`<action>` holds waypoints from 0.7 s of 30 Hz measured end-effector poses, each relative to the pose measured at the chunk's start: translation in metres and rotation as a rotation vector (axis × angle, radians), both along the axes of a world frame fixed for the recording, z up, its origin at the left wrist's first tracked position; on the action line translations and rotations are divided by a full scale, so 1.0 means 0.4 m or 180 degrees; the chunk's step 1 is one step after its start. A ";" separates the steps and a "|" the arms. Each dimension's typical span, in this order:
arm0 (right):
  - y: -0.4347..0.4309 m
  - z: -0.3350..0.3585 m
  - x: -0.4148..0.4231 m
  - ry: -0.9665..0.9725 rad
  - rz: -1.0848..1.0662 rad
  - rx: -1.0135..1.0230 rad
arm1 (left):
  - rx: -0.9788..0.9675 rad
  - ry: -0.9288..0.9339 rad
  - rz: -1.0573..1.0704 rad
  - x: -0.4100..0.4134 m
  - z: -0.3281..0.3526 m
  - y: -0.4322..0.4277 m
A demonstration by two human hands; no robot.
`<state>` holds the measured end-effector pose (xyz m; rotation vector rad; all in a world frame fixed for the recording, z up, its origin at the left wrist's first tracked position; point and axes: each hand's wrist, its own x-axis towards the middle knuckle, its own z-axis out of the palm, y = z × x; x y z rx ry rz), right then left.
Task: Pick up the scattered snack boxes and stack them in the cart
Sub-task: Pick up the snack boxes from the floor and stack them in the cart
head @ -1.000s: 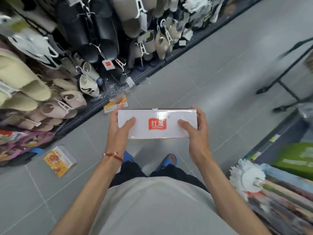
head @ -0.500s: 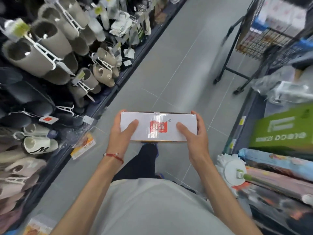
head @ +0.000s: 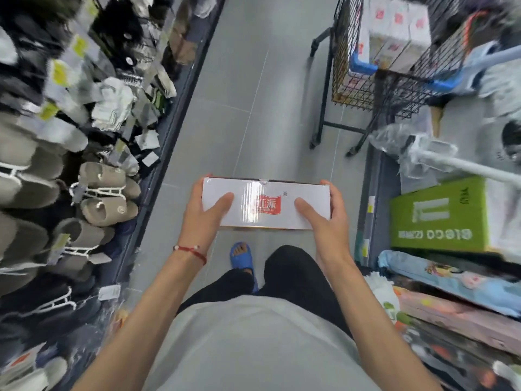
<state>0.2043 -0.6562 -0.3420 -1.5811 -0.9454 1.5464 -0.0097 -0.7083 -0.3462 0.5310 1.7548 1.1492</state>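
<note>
My left hand (head: 204, 218) and right hand (head: 327, 221) grip the ends of a glossy white rectangular snack box (head: 265, 203) above grey floor tiles (head: 248, 80), the black wire cart (head: 394, 66) well ahead.

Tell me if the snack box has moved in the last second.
Yes. The snack box has been carried forward over the floor, nearer the wire cart.

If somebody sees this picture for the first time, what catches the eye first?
First the white snack box with its red logo, held flat at the centre by the left hand and right hand, one at each end. Next the black wire cart at upper right, with white boxes stacked inside, and the green carton at right.
</note>
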 end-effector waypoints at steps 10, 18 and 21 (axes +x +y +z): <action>0.493 -0.026 -0.046 0.0318 -0.0484 -0.0091 | -0.0056 0.0142 -0.0281 -0.046 0.009 0.561; 0.901 -0.009 0.000 0.0273 -0.0602 -0.0027 | 0.0063 0.0291 -0.0549 -0.003 0.055 0.991; 1.022 -0.007 0.014 0.0254 -0.0793 -0.0030 | 0.0134 0.0339 -0.0692 0.014 0.062 1.134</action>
